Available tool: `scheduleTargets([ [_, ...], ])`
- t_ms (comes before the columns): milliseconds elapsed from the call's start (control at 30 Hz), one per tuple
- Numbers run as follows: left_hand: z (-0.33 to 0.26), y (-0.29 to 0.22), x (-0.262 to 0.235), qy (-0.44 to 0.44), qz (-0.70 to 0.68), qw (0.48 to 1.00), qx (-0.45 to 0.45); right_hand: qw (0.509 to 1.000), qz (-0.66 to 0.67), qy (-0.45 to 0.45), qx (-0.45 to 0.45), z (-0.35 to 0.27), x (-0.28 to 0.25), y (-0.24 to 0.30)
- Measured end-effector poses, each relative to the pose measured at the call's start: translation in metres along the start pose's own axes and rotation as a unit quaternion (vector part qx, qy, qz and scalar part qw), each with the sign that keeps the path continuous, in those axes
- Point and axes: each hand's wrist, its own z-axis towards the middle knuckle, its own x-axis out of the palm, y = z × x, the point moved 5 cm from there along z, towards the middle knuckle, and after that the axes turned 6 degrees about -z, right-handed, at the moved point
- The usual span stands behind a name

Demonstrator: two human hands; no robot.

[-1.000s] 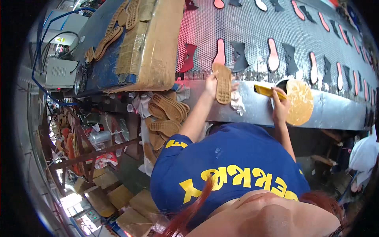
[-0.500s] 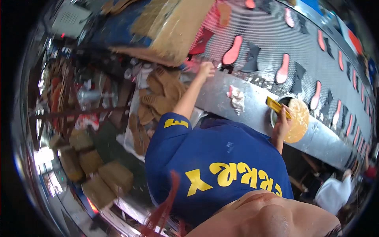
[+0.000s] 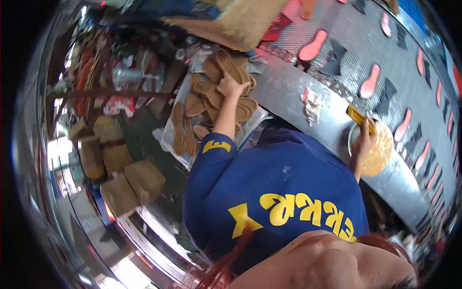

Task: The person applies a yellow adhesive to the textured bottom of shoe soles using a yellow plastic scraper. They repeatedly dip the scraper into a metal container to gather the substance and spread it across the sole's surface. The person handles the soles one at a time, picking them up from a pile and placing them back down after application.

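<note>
My left hand (image 3: 232,87) is at a pile of brown shoe soles (image 3: 204,107) lying on a white plastic sheet (image 3: 166,137). Its thumb and fingers are on either side of one brown shoe sole (image 3: 226,62), which sits between them. My right hand (image 3: 365,143) grips a yellow flat-handled tool (image 3: 360,118) over a round metal pot (image 3: 350,138); its working end is hidden. A yellowish, crinkled round piece (image 3: 381,156) lies beside the pot, partly behind the hand. Both pot and piece rest on a metal ledge (image 3: 281,89).
Past the ledge, a mesh conveyor (image 3: 353,53) carries pink soles (image 3: 369,82) and dark cut pieces (image 3: 386,94) in rows. A crumpled white cloth (image 3: 312,107) lies on the ledge. A large cardboard box (image 3: 245,24) stands at the far left, with several cartons (image 3: 144,180) on the floor.
My left hand has moved from the conveyor's edge back to the brown soles and closed around one. The right hand still holds the yellow tool at the pot. The view has shifted.
</note>
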Motion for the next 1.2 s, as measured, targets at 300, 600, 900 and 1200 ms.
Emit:
scheduleTargets([
  [300,-0.084,-0.071,-0.050,-0.051,0.018,0.977,0.207,0.947,-0.280,-0.159,0.002,-0.037,-0.076,-0.022],
  [600,-0.080,-0.089,-0.106,0.012,0.092,0.984,0.154,0.819,-0.542,-0.143,-0.120,-0.051,-0.071,-0.039],
  [900,-0.109,-0.165,-0.113,-0.058,-0.215,0.909,0.352,0.832,-0.530,-0.160,-0.036,-0.041,-0.063,-0.061],
  [1200,-0.094,-0.122,0.086,0.136,-0.474,0.854,0.168,0.923,-0.334,-0.185,0.052,-0.040,-0.088,-0.083],
])
